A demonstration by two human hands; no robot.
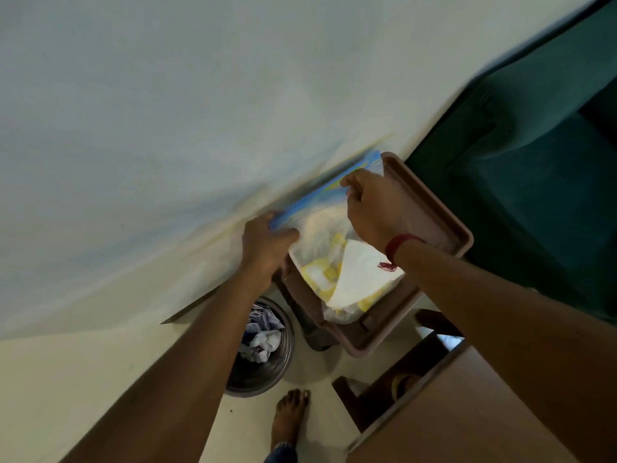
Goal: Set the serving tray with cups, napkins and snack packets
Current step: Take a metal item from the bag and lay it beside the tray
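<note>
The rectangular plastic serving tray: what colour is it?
Brown; the rectangular plastic serving tray shows best in the head view, beneath the clear packet held by both hands.

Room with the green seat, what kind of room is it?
Probably a living room at home: a green sofa stands by the wall, a wooden table is beside it, and a bin sits on the tiled floor.
</note>
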